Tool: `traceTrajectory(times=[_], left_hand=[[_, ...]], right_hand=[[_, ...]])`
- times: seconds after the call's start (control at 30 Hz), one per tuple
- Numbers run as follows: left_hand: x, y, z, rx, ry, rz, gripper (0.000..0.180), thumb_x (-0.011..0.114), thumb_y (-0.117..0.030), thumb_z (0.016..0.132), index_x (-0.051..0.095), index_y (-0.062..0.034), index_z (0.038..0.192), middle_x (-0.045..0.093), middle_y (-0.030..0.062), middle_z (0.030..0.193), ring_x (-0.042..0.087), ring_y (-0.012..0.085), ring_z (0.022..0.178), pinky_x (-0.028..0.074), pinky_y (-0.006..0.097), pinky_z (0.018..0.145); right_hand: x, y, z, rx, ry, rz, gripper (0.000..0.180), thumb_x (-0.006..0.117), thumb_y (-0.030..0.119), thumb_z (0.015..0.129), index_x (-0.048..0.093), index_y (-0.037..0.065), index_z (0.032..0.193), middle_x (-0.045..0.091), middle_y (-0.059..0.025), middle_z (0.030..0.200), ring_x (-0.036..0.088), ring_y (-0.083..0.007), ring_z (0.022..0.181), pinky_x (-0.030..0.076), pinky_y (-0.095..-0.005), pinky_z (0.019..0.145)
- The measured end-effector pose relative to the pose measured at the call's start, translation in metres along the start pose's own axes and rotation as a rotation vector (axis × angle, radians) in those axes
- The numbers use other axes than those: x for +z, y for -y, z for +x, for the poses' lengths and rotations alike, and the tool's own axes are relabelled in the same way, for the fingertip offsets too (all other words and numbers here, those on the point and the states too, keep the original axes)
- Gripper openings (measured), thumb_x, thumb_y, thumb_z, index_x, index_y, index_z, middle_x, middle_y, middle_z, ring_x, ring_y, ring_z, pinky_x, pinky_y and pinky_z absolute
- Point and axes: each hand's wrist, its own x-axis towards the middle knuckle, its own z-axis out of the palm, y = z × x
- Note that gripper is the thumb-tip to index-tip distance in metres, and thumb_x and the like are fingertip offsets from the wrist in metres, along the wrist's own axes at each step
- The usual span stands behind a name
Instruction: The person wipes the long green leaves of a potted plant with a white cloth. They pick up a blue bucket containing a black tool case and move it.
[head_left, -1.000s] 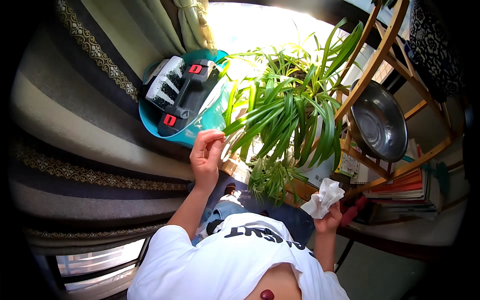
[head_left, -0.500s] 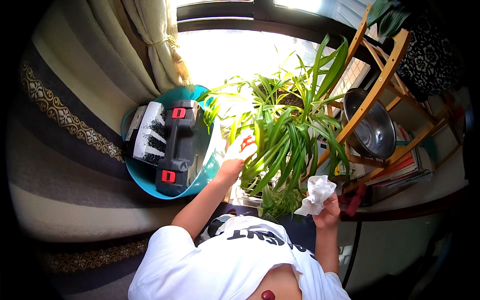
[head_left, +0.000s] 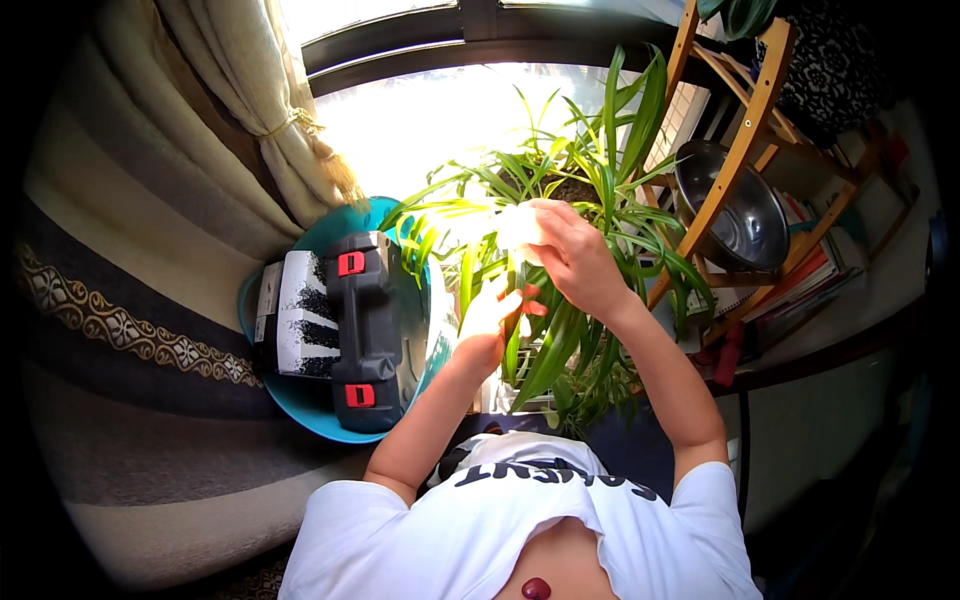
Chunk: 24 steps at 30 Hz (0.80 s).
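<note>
A leafy potted plant [head_left: 560,350] with long green and yellowish strap leaves stands before the bright window. Low among its front leaves, my left hand [head_left: 492,318] has its fingers curled round a long leaf. Just above and to the right, my right hand [head_left: 578,258] is closed on a white tissue [head_left: 520,226], pressed at the upper part of that leaf. Strong sunlight washes out the tissue and the fingertips, so their exact contact is hard to see. Dark soil [head_left: 572,190] shows behind the leaves.
At left, a teal tub [head_left: 300,412] holds a dark tool case [head_left: 365,320] with red latches and a black-and-white box [head_left: 305,315]. A striped curtain [head_left: 130,250] hangs beyond. On the right stand a wooden rack [head_left: 745,150], a steel bowl [head_left: 745,215] and books [head_left: 810,275].
My right hand has moved up and left with the tissue, from beside the plant to the leaf. My left hand stays at the front leaves. The view has shifted slightly.
</note>
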Motion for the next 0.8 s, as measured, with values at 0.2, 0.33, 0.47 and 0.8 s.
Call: traceTrajectory(times=[0.2,0.33,0.47,0.8], left_hand=[[0.013,-0.013,-0.014,0.056,0.169,-0.541,0.062,0.033,-0.047,0.095,0.032,-0.0023,0.138,0.043,0.0159,0.135,0.043,0.0287,0.124,0.034,0.044,0.105],[-0.008,0.013,-0.012,-0.003,0.412,-0.788,0.066,0.030,-0.051,0.095,0.032,-0.0006,0.137,0.044,0.0183,0.133,0.045,0.0316,0.122,0.034,0.043,0.106],[0.012,0.008,-0.017,0.071,0.033,-0.565,0.072,0.026,-0.054,0.094,0.025,0.0018,0.140,0.037,0.0253,0.138,0.039,0.0354,0.127,0.030,0.045,0.108],[0.021,-0.024,-0.019,0.476,-0.143,-0.045,0.044,0.041,-0.014,0.095,0.034,-0.0008,0.136,0.045,0.0147,0.133,0.046,0.0247,0.122,0.037,0.037,0.104]], right_hand=[[0.038,-0.024,-0.033,-0.158,0.210,-0.174,0.028,0.059,0.001,0.073,0.062,0.007,0.101,0.062,-0.0088,0.099,0.056,-0.0293,0.089,0.048,-0.0370,0.079],[0.026,0.004,-0.054,-0.166,0.210,-0.113,0.030,0.062,0.003,0.070,0.063,0.007,0.099,0.062,-0.0096,0.099,0.056,-0.0296,0.090,0.047,-0.0382,0.082],[0.027,0.013,-0.076,-0.196,0.184,-0.043,0.033,0.061,-0.003,0.067,0.063,0.006,0.100,0.063,-0.0094,0.098,0.056,-0.0313,0.091,0.047,-0.0382,0.082],[-0.022,0.037,-0.083,0.167,0.270,0.627,0.038,0.050,-0.015,0.074,0.064,-0.001,0.106,0.065,-0.0136,0.105,0.062,-0.0217,0.098,0.048,-0.0295,0.085]])
